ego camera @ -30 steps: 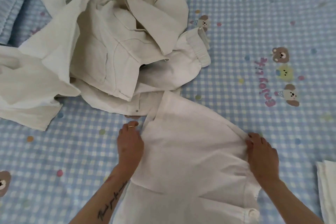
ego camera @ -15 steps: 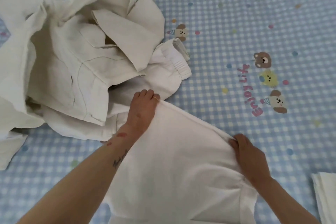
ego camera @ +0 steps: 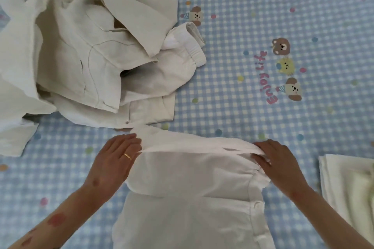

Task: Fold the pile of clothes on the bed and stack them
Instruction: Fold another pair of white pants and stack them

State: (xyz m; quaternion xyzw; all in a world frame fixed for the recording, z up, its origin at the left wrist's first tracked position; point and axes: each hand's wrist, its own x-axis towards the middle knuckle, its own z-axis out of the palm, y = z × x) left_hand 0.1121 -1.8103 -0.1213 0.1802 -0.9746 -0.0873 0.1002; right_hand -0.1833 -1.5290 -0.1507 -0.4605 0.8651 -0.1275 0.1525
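Shirt (ego camera: 188,198): white, flat on the checked bedsheet (ego camera: 263,107), just below the pile of clothes (ego camera: 91,50).
Left hand (ego camera: 115,163): pinches the shirt's folded top edge.
Right hand (ego camera: 281,163): grips the same edge.
Folded stack (ego camera: 348,188): right of shirt.

White shirt (ego camera: 190,198) half-folded on bed, rumpled cream pile (ego camera: 85,50) beyond it

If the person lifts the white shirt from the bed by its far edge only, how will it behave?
The white shirt will probably hang limp: its far edge already sags and wrinkles between the left hand and the right hand. It looks thin, so likely light. The fold would probably fall open, since nothing visible pins it.
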